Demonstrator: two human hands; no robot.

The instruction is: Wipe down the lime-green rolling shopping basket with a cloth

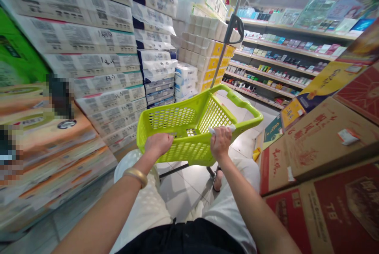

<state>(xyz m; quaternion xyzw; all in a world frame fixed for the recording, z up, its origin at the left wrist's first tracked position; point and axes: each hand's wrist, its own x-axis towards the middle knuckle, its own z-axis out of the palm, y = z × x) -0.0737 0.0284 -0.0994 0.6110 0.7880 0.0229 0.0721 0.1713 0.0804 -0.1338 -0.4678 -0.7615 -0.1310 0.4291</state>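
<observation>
A lime-green plastic shopping cart [189, 151] with latticed sides stands right in front of me. My left hand [159, 144] is closed on its near rim, towards the left end, and a gold bangle [135, 176] circles that wrist. Further right along the same rim, my right hand [220, 143] is closed too, its fingers curled over the edge. A small white item [226, 128], perhaps a tissue, shows at those fingers. The cart's looped handle [245, 106] juts out to the right, with neither hand on it. Inside, only the green basket floor shows.
Tall stacks of wrapped paper packs [97, 41] rise at left. Cardboard cartons [331, 139] crowd the right side. A metal pole with a black grip [233, 29] stands behind the cart. Product shelves [275, 53] line the back. Pale floor tiles [189, 183] lie below.
</observation>
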